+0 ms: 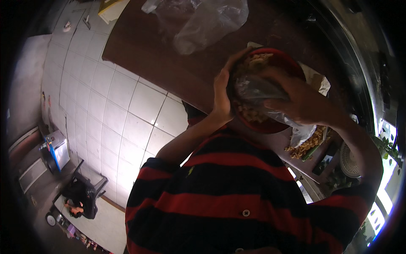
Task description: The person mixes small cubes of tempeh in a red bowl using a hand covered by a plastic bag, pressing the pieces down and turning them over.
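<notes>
A round red bowl (291,62) is tilted in front of my chest, over the dark table. Small pale yellow food pieces (253,112) lie in it, too dim to name exactly. My left hand (223,92) grips the bowl's left wall, fingers along the outside and thumb near the rim. Over the bowl, my right hand (298,100) holds a crumpled clear plastic bag (260,90) between thumb and fingers. The bag's loose end hangs past the rim at lower right. My right fingertips are blurred and partly hidden by shadow.
Curly yellow-brown pieces (309,143) lie right of the bowl by a green strip (309,154). Another clear plastic bag (206,25) rests on the brown table (142,41). A dark phone-like object (323,163) and a small fan (349,160) are at right. A person (81,200) sits far left.
</notes>
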Available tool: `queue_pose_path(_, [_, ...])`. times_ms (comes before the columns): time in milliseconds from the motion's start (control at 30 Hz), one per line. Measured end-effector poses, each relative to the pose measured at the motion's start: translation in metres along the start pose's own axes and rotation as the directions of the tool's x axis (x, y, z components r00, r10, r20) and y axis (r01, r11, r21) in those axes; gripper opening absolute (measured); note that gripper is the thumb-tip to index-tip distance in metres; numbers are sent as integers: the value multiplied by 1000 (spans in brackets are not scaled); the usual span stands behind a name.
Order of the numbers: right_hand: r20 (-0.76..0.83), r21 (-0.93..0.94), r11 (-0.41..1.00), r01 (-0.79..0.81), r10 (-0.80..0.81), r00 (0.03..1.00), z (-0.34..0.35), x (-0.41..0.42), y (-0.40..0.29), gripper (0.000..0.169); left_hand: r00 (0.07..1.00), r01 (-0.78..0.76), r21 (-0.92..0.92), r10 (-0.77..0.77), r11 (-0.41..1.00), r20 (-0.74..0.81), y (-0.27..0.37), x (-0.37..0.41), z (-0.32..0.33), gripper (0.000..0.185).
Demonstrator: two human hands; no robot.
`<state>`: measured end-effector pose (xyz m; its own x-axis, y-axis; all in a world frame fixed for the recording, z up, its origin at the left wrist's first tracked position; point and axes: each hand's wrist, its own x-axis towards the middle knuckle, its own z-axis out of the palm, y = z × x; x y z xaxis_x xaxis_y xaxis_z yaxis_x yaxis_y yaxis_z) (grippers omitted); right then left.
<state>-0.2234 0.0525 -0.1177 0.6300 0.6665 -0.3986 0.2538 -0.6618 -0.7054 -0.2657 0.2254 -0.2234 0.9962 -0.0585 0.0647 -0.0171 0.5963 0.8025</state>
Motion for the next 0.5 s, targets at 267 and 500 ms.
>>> queue_pose_path(267, [-11,-595,803,24,-37,999,-8,-13,-19,61,999,30,-131,-27,991,27,-1,1,-2,71])
queue_pose_path(500, [78,-713,687,139,-120,990,3,0,-6,69,999,41,-67,-40,997,26,1,5,1,71])
